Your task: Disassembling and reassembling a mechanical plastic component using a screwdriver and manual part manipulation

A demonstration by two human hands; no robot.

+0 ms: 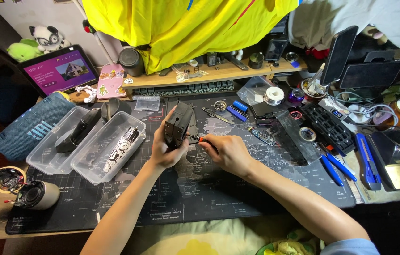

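Two hands at a black block over the desk mat.
The left hand (164, 150) grips one black block (178, 125) upright above the mat (200, 189); the right hand (226, 152) is clenched on one orange-tipped screwdriver (199, 139), its tip at the block. Left lie two clear tubs (84, 141); right, one pair of blue pliers (334, 166); farther, one tablet (59, 69).

Bright light overhead, sharp centre; dim left edge; corners bend slightly.
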